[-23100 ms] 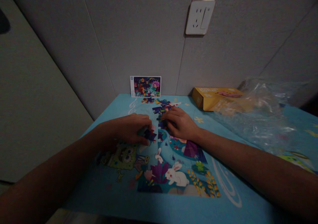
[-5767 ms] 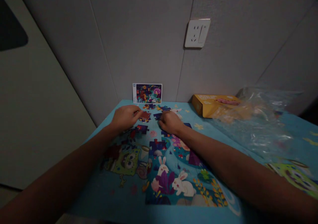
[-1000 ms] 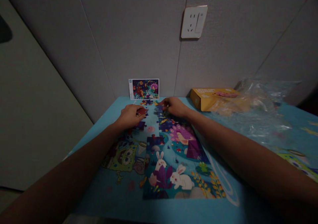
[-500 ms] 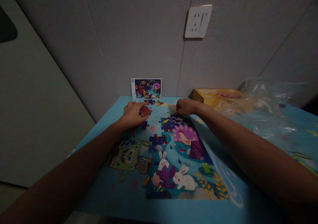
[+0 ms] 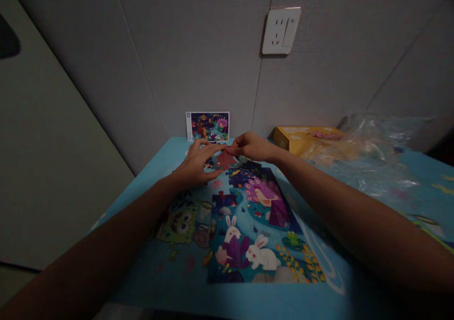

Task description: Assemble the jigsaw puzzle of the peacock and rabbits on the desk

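A red puzzle piece (image 5: pixel 224 160) lies between my hands at the far part of the table. My left hand (image 5: pixel 199 164) has its index finger and thumb at opposite edges of this piece, the other fingers extended. My right hand (image 5: pixel 251 147) pinches at the piece's upper edge, its fingertips meeting the left index finger. Nearer to me lies the partly joined jigsaw puzzle (image 5: pixel 244 235), with white rabbits, a blue stream and a pink peacock. Some loose dark pieces around its far edge are partly hidden by my hands.
A picture card (image 5: pixel 209 126) of the full design leans against the wall. A yellow box (image 5: pixel 301 137) and crumpled clear plastic (image 5: pixel 369 154) are at the right. The blue tablecloth (image 5: pixel 142 282) bears a printed cartoon sponge. A socket (image 5: pixel 282 30) is on the wall.
My left hand has moved right, and the red piece has shifted right along with it. My right hand has come left from the puzzle's far edge and now touches the piece.
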